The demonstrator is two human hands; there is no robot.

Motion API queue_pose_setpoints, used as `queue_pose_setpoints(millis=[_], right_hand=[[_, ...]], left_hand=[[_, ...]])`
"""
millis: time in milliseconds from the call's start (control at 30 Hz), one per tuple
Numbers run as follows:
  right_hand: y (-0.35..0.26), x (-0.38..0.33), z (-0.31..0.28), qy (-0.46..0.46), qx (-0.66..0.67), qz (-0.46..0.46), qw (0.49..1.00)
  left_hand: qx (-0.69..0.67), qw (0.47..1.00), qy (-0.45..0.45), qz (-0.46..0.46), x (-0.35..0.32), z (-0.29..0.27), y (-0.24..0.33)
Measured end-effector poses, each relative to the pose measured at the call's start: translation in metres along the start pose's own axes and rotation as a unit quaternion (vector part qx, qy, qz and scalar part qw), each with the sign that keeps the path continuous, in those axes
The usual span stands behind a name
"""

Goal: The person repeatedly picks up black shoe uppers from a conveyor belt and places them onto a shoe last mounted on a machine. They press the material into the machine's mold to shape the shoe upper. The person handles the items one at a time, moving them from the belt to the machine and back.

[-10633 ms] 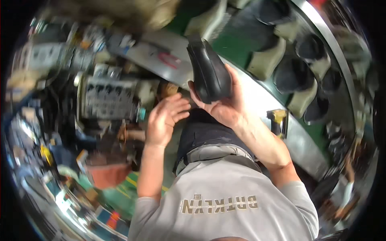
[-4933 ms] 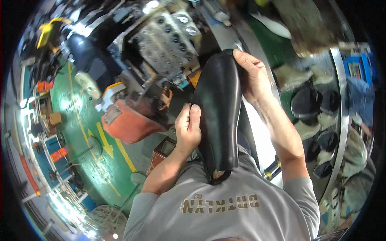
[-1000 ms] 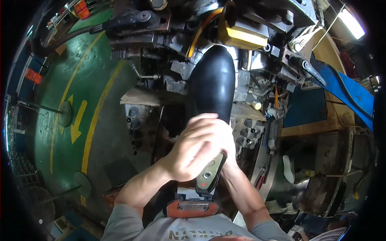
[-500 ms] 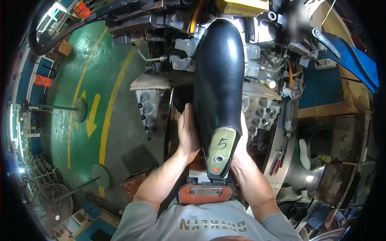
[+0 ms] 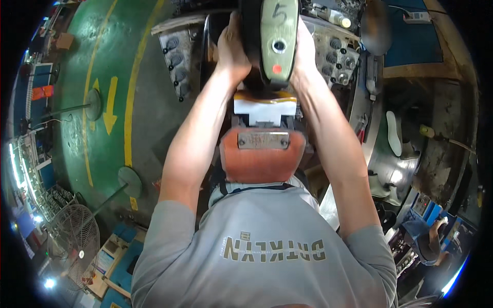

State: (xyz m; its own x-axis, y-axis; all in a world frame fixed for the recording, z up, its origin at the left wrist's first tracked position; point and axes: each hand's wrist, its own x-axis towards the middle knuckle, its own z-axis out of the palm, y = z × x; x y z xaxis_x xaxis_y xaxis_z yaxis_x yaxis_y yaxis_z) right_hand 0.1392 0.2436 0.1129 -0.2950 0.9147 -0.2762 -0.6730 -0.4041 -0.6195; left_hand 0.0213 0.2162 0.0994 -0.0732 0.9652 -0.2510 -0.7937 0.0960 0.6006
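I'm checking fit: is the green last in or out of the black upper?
In: the black upper edges the green last along both sides.

With both forearms (image 5: 192, 131) outstretched, the left grip (image 5: 234, 54) and right grip (image 5: 306, 51) face each other, palms inward.

A green floor (image 5: 110, 43) (yellow arrow (image 5: 111, 108) painted on it) spreads left, a blue-topped wooden table (image 5: 411, 46) standing right.

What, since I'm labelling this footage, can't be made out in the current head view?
In the head view:
Black shoe: front end cut off by the top edge.
Left hand and right hand: fingers partly hidden behind the shoe; grip unclear.
Metal plate: marks too blurred to read.
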Motion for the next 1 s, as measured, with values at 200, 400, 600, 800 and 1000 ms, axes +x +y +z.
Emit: queue_pose_setpoints(millis=[200, 400, 600, 800, 1000], right_hand=[[0.004, 0.009, -0.007, -0.064, 0.063, 0.010, 0.996], [-0.001, 0.002, -0.002, -0.093, 0.056, 0.030, 0.994], [-0.007, -0.011, -0.037, 0.095, -0.207, 0.011, 0.974], [-0.016, -0.055, -0.170, 0.214, -0.159, 0.002, 0.964], [0.029, -0.114, -0.247, 0.300, -0.318, 0.057, 0.897]], left_hand=[[-0.055, 0.986, -0.150, 0.051, 0.013, -0.027, -0.013], [0.374, 0.897, -0.085, 0.222, 0.001, -0.024, -0.009], [0.322, 0.921, 0.043, 0.215, -0.026, -0.070, -0.021], [0.399, 0.856, 0.223, 0.239, -0.101, -0.157, -0.097], [0.448, 0.848, 0.232, 0.161, -0.087, -0.161, -0.120]])
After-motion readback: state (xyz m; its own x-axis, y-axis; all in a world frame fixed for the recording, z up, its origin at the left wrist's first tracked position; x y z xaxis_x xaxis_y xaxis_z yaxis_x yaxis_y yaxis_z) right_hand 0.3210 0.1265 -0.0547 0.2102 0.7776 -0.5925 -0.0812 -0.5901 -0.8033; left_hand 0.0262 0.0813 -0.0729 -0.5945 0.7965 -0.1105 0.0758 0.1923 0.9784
